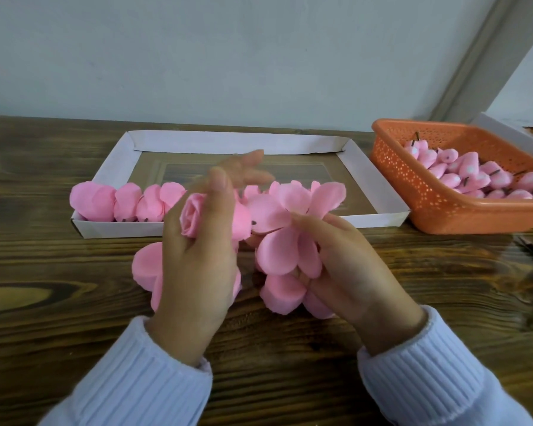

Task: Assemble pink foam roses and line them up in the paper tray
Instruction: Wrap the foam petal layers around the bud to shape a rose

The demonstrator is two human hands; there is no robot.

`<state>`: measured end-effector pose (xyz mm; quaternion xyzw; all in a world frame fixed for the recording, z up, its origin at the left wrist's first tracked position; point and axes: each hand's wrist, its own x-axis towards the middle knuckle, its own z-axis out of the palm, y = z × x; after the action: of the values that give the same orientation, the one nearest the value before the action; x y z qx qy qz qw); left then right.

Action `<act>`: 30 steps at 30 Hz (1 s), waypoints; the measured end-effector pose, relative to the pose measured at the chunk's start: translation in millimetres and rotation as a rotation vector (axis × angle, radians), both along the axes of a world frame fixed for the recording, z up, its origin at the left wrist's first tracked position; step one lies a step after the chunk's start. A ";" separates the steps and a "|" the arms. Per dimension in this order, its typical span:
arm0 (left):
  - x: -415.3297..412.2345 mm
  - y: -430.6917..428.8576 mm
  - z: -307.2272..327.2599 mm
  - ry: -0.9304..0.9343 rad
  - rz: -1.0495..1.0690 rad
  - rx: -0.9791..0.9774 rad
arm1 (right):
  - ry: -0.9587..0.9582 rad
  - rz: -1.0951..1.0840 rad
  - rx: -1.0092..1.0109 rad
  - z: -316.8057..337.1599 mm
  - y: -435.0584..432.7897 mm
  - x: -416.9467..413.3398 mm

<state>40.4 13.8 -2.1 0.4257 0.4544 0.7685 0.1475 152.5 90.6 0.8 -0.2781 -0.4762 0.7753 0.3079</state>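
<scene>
Finished roses (105, 202) line the near wall of the paper tray (234, 142) at eleven o'clock. At centre the left hand (197, 265) curls round a rose bud (193, 218), its forefinger raised and blurred. Just to its right, at three o'clock, the right hand (354, 265) pinches a petal layer (285, 250). The layer's centre hole probably needs lining up with the bud's stem first, with a light pinch so the foam doesn't crease. An orange basket (437, 207) of spare buds (462, 176) sits at two o'clock on the dark wooden table (59, 302), with a pale wall (228, 56) behind.
</scene>
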 end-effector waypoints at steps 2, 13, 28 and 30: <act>1.7 1.4 1.0 0.037 0.009 0.075 | -0.030 -0.005 0.040 -2.0 -0.3 0.0; 12.6 1.3 4.3 0.324 0.028 0.107 | -0.177 -0.104 0.239 -11.4 -9.7 -4.2; 12.3 1.7 -4.9 0.263 0.326 -0.096 | 0.039 0.120 -0.076 2.3 -14.7 -2.8; 11.6 1.9 -4.6 0.251 0.311 -0.097 | 0.014 0.098 -0.072 1.4 -14.0 -2.6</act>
<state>52.0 15.7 -6.8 0.4352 0.5658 0.7003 -0.0106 149.9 76.6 2.1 -0.2601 -0.4590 0.8079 0.2627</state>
